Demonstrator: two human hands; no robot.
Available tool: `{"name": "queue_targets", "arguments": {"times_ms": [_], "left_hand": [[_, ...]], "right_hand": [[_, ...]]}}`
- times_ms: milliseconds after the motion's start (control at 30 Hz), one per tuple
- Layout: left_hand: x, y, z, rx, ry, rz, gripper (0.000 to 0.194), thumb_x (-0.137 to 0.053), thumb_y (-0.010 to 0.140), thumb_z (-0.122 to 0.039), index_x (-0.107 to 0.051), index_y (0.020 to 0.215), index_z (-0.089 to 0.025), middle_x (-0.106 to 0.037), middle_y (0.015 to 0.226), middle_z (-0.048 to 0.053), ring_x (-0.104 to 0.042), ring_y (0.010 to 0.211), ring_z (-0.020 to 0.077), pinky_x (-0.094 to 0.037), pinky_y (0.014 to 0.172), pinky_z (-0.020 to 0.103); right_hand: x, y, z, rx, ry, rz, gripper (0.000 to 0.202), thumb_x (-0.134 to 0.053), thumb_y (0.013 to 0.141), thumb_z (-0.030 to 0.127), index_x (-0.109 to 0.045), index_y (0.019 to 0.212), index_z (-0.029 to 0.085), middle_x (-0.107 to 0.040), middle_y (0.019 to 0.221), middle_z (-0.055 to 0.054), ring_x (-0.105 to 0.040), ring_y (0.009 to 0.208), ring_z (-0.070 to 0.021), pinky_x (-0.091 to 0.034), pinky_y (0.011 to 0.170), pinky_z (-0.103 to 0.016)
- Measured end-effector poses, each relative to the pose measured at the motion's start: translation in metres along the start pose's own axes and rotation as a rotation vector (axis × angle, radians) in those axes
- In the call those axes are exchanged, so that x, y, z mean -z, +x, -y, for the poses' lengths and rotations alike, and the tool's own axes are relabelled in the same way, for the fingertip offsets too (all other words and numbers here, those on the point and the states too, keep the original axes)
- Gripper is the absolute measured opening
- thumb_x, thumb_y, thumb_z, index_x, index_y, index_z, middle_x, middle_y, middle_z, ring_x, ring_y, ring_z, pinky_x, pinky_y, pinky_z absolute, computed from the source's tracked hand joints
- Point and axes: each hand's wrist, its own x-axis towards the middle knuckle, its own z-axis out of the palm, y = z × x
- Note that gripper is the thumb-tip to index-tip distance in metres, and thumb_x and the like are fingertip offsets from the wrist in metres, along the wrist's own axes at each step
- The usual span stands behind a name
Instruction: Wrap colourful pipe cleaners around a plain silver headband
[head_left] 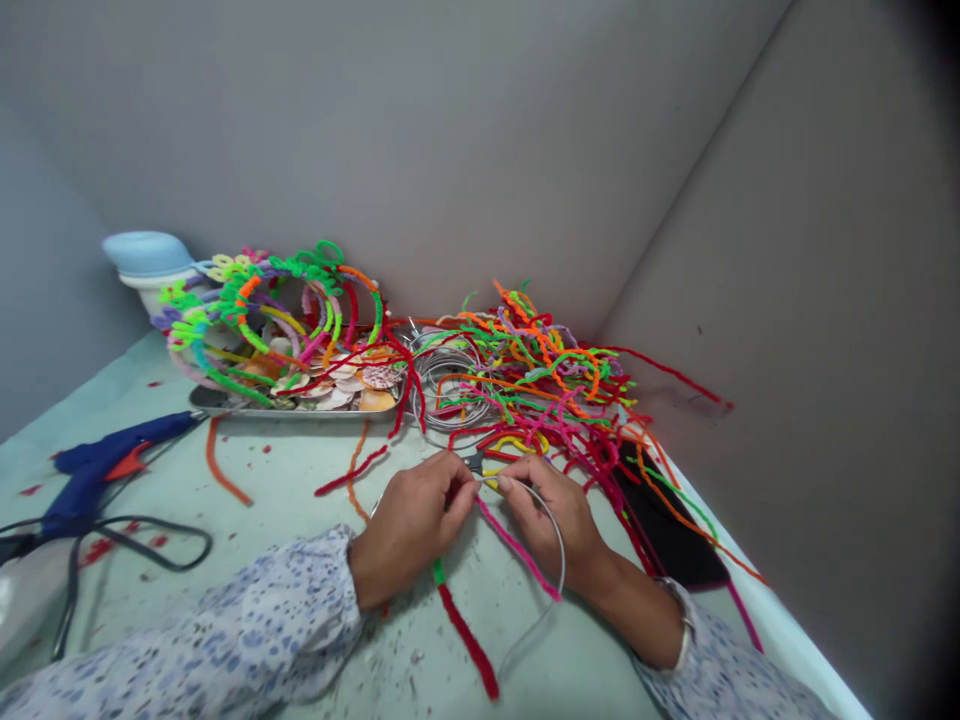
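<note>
Near the table's middle my left hand (pixel 420 515) is closed, its thumb and fingers pinched on one end of a thin grey wire (pixel 559 530). My right hand (pixel 551 510) pinches the same wire a little to the right, and the wire curves down past it toward the table. A pink fuzzy stem (pixel 517 550) slants down from beside my left fingertips. Below my left hand lies a red fuzzy stem (pixel 469 640) with a green part at its upper end. Yellow-and-red handled pliers (pixel 510 443) lie just beyond my fingertips.
A metal tray (pixel 292 412) holds shells and fuzzy rings. Beside it are a wire coil (pixel 450 385) and a heap of coloured stems (pixel 547 360). A blue glue gun (pixel 97 465) with its cord lies left, a dark phone (pixel 675 530) right, a blue-lidded container (pixel 150 260) back left.
</note>
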Motion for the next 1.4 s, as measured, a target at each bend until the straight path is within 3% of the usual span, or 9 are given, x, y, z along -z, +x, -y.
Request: {"name": "queue_targets", "arguments": {"times_ms": [800,1033,1400], "left_hand": [[-0.0004,-0.0027,-0.0025,-0.072,0.064,-0.023,0.012,-0.047,0.087,-0.022,-0.056,0.082,-0.018,-0.059,0.078,0.001,-0.052,0.068,0.0131,-0.038,0.063,0.024],[0.0001,-0.0029,-0.0021,-0.050,0.141,-0.003,0.010,-0.049,0.083,-0.019,-0.055,0.075,-0.017,-0.057,0.071,0.000,-0.050,0.064,0.0129,-0.036,0.059,0.024],[0.0008,-0.0028,-0.0035,0.048,-0.071,-0.032,0.011,-0.048,0.086,-0.025,-0.056,0.086,-0.018,-0.060,0.076,0.002,-0.052,0.067,0.0148,-0.038,0.061,0.025]], "right_hand": [[0.0004,-0.0014,-0.0003,0.032,-0.028,-0.040,0.011,-0.048,0.089,0.021,-0.057,0.082,0.018,-0.062,0.072,-0.002,-0.059,0.068,-0.0159,-0.042,0.062,-0.026],[-0.0011,-0.0025,-0.0021,0.058,-0.023,-0.028,0.010,-0.049,0.088,0.021,-0.057,0.082,0.018,-0.061,0.072,-0.002,-0.058,0.067,-0.0161,-0.042,0.062,-0.026],[-0.0008,-0.0019,-0.0057,-0.041,0.027,-0.103,0.009,-0.050,0.088,0.022,-0.057,0.083,0.019,-0.061,0.075,-0.002,-0.059,0.069,-0.0152,-0.044,0.064,-0.025]]}}
